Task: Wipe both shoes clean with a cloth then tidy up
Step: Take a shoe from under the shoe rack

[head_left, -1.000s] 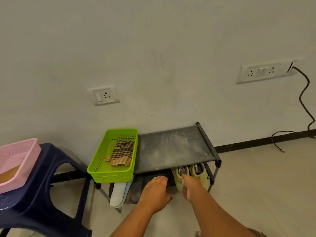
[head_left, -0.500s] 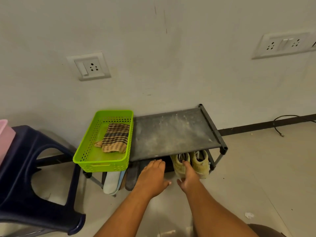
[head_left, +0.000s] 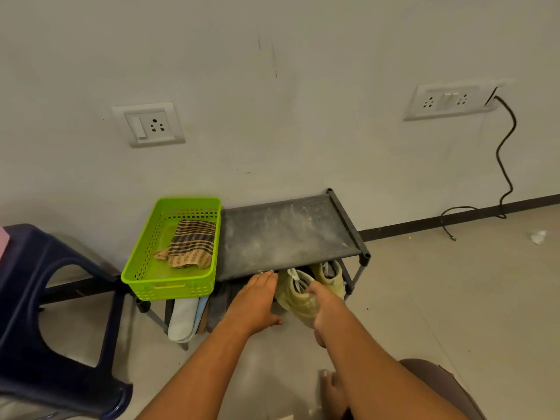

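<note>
Grip of right hand (head_left: 321, 309) on yellow shoe (head_left: 293, 298) is partly hidden.

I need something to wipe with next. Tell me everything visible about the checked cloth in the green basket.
The checked cloth is brown-and-black plaid fabric, loosely folded, with a paler tan part showing along its front edge and a corner poking out leftward. It lies on the floor of the green basket, near its right wall. The basket sits on the left end of the shoe rack. Only the basket touches it.
</note>
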